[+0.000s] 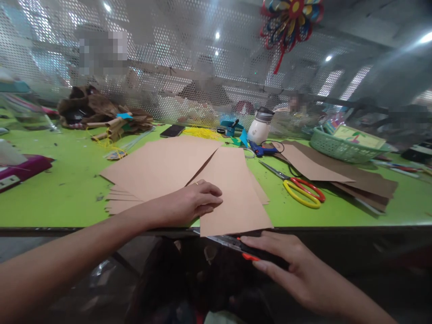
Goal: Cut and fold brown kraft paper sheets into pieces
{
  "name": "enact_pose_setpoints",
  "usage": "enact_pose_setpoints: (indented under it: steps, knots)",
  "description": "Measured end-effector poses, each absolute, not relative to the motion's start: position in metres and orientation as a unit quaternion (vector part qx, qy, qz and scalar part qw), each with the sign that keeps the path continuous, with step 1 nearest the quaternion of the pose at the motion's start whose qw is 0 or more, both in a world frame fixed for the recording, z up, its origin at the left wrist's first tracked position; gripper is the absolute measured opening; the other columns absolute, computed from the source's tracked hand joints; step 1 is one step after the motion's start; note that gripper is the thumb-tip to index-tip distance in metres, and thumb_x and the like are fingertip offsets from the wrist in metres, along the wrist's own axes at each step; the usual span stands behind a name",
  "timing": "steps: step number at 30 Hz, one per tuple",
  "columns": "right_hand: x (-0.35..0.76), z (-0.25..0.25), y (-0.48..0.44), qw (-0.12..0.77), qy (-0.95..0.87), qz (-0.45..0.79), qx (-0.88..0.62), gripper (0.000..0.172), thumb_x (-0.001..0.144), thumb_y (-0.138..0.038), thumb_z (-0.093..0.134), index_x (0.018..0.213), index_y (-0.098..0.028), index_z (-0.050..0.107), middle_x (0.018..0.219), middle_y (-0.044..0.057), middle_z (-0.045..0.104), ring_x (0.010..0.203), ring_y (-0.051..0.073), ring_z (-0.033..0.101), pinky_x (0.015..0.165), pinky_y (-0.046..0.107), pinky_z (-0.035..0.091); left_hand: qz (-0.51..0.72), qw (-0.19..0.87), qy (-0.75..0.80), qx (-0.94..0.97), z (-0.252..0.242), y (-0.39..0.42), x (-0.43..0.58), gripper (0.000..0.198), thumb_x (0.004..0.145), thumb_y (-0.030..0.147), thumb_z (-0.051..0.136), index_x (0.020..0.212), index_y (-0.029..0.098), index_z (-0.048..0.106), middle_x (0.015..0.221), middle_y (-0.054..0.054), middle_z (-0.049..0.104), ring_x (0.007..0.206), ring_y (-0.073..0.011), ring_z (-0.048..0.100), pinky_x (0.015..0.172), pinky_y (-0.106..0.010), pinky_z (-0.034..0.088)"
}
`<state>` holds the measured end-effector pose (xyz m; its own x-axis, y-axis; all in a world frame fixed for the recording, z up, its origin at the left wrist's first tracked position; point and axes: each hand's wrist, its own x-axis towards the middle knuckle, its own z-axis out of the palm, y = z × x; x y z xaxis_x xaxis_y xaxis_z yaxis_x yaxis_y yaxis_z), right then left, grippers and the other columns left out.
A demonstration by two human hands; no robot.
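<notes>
Fingers of the right hand (290,265) wrap around a black-and-orange utility knife (236,245) just below the near table edge, thumb and forefinger clamped on its handle, its metal blade pointing left toward the near corner of a tan rectangular cardboard sheet (232,189). That sheet lies on the bright green table (60,189), its near end jutting slightly past the edge. The left hand (192,202) rests flat on the sheet's left side, fingers loosely curled and pressing down, closed on nothing; a ring shows on one finger. Beneath and to the left spreads a wider stack of tan cardboard sheets (155,166), fanned at its near-left corner. To the right, well apart from the hands, lie scissors with yellow and red handles (300,189), blades pointing away to the left. Beyond them sits a pile of darker brown cardboard pieces (354,180). Farther back stand a blue glue gun (263,149), a white jar with a dark lid (259,128), a green woven plastic basket (340,146), a black phone (172,131) and a bundle of yellow string (202,133). A perforated metal screen (189,58) closes off the table's far side.
</notes>
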<state>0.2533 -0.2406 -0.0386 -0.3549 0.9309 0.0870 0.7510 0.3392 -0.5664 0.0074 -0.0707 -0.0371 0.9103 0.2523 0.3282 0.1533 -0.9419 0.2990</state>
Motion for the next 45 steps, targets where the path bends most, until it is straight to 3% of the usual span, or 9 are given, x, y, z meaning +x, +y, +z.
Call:
enact_pose_setpoints:
  steps: [9, 16, 20, 23, 27, 34, 39, 42, 45]
  knots:
    - [0.239, -0.033, -0.236, 0.198, -0.801, 0.243, -0.510, 0.035, 0.093, -0.030, 0.054, 0.127, -0.026, 0.061, 0.120, 0.008, 0.068, 0.113, 0.022, 0.062, 0.096, 0.034, 0.051, 0.199, 0.134, 0.101, 0.966, -0.039, -0.071, 0.007, 0.026, 0.097, 0.021, 0.046, 0.113, 0.018, 0.067, 0.120, -0.013, 0.061, 0.111, -0.0196, 0.055, 0.096, -0.033, 0.045]
    - [0.251, -0.027, -0.253, 0.228, -0.788, 0.262, -0.508, 0.034, 0.089, -0.033, 0.061, 0.122, -0.032, 0.066, 0.114, 0.005, 0.072, 0.107, 0.022, 0.066, 0.088, 0.030, 0.055, 0.182, 0.133, 0.108, 0.968, -0.038, -0.071, 0.007, 0.028, 0.098, 0.022, 0.044, 0.115, 0.018, 0.066, 0.121, -0.012, 0.061, 0.112, -0.0203, 0.054, 0.098, -0.033, 0.043]
    - [0.284, -0.029, -0.234, 0.323, -0.723, 0.187, -0.581, 0.035, 0.089, -0.035, 0.059, 0.124, -0.029, 0.064, 0.120, 0.004, 0.069, 0.108, 0.023, 0.066, 0.094, 0.034, 0.052, 0.176, 0.137, 0.119, 0.968, -0.037, -0.073, 0.006, 0.029, 0.098, 0.023, 0.043, 0.116, 0.018, 0.065, 0.122, -0.012, 0.061, 0.113, -0.0208, 0.053, 0.098, -0.033, 0.043]
    - [0.311, -0.035, -0.196, 0.377, -0.679, 0.090, -0.623, 0.040, 0.087, -0.039, 0.059, 0.121, -0.019, 0.066, 0.108, 0.008, 0.072, 0.093, 0.024, 0.069, 0.083, 0.036, 0.056, 0.181, 0.130, 0.130, 0.966, -0.035, -0.075, 0.005, 0.030, 0.098, 0.024, 0.042, 0.117, 0.018, 0.065, 0.122, -0.013, 0.061, 0.112, -0.0212, 0.054, 0.097, -0.033, 0.044]
    - [0.332, -0.049, -0.139, 0.358, -0.660, -0.012, -0.661, 0.040, 0.085, -0.035, 0.056, 0.117, -0.013, 0.067, 0.095, 0.010, 0.074, 0.079, 0.025, 0.069, 0.075, 0.039, 0.056, 0.162, 0.077, 0.164, 0.970, -0.032, -0.078, 0.002, 0.031, 0.097, 0.027, 0.044, 0.117, 0.019, 0.065, 0.131, -0.015, 0.056, 0.123, -0.0275, 0.049, 0.103, -0.041, 0.041]
    - [0.316, -0.058, -0.111, 0.331, -0.698, -0.110, -0.626, 0.032, 0.086, -0.028, 0.055, 0.108, -0.010, 0.069, 0.107, 0.018, 0.066, 0.106, 0.033, 0.055, 0.097, 0.053, 0.041, 0.132, 0.066, 0.223, 0.964, -0.030, -0.079, -0.003, 0.041, 0.090, 0.045, 0.053, 0.123, 0.022, 0.061, 0.136, -0.016, 0.052, 0.128, -0.0360, 0.045, 0.100, -0.049, 0.043]
    - [0.291, -0.046, -0.131, 0.308, -0.773, -0.021, -0.555, 0.033, 0.089, -0.033, 0.056, 0.116, -0.015, 0.063, 0.109, 0.013, 0.064, 0.106, 0.027, 0.054, 0.097, 0.044, 0.042, 0.147, 0.114, 0.233, 0.955, -0.031, -0.079, -0.003, 0.051, 0.087, 0.042, 0.060, 0.134, 0.026, 0.051, 0.139, -0.014, 0.046, 0.124, -0.0318, 0.049, 0.099, -0.045, 0.045]
    - [0.282, -0.047, -0.132, 0.291, -0.764, 0.059, -0.573, 0.045, 0.082, -0.039, 0.065, 0.120, -0.016, 0.060, 0.108, 0.012, 0.064, 0.104, 0.028, 0.055, 0.091, 0.043, 0.045, 0.161, 0.130, 0.231, 0.951, -0.032, -0.079, -0.005, 0.062, 0.087, 0.035, 0.061, 0.144, 0.031, 0.037, 0.145, -0.011, 0.039, 0.132, -0.0299, 0.040, 0.105, -0.044, 0.040]
    - [0.279, -0.052, -0.129, 0.339, -0.722, 0.121, -0.591, 0.049, 0.074, -0.038, 0.072, 0.117, -0.017, 0.061, 0.099, 0.009, 0.063, 0.093, 0.025, 0.057, 0.084, 0.040, 0.047, 0.183, 0.138, 0.221, 0.948, -0.034, -0.081, -0.008, 0.067, 0.088, 0.030, 0.059, 0.147, 0.035, 0.028, 0.146, -0.009, 0.036, 0.136, -0.0275, 0.035, 0.109, -0.043, 0.036]
